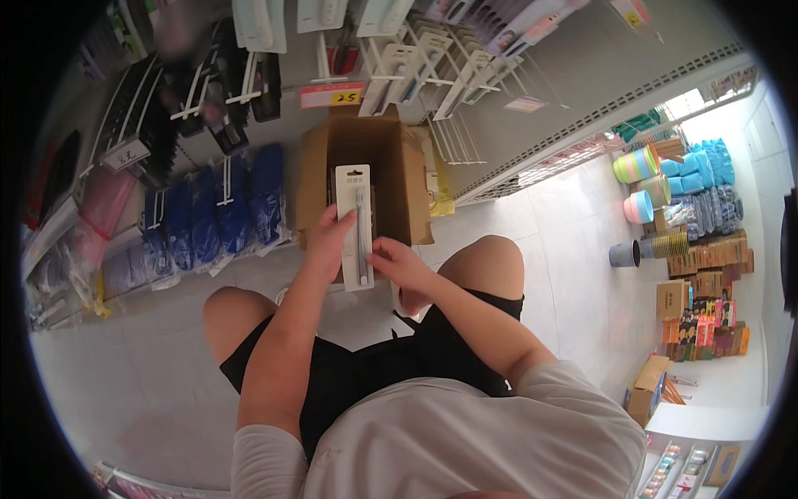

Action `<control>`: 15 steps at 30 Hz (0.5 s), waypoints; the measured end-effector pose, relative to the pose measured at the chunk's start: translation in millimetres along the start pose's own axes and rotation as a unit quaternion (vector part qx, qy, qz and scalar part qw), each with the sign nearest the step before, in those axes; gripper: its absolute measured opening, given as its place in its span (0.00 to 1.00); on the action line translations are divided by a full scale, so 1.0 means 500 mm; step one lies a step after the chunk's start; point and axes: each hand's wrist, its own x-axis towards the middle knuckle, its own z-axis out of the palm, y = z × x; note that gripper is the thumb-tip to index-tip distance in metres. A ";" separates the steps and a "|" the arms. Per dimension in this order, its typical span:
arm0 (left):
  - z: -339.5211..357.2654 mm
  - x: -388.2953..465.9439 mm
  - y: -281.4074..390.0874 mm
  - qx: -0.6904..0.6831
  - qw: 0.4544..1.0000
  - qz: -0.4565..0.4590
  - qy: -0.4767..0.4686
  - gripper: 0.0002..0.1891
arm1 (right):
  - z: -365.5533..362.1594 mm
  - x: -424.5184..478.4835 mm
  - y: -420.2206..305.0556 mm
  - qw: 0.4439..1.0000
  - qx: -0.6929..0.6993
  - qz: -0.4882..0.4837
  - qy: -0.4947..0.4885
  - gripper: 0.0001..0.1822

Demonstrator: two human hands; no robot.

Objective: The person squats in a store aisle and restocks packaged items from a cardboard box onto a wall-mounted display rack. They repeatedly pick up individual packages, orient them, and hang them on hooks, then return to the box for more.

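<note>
A toothbrush in a white blister card pack is held upright in front of me. My left hand grips its left edge, thumb on the front. At the lower right edge of the pack, my right hand touches it with thumb and fingertips; whether those fingers also pinch it is hard to tell. Behind the pack stands an open cardboard box, its inside mostly dark and partly hidden. More carded toothbrushes hang on white wire hooks above the box.
Blue items in clear plastic line the low shelf at left, beneath black packs on hooks. A price tag hangs over the box. My bent knees flank the box's near side. Stacked pails and cartons stand along the right.
</note>
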 end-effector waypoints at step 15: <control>0.044 -0.022 0.024 0.142 0.986 -0.066 -0.051 0.22 | -0.289 0.049 -0.024 0.864 0.210 -0.092 0.447 0.09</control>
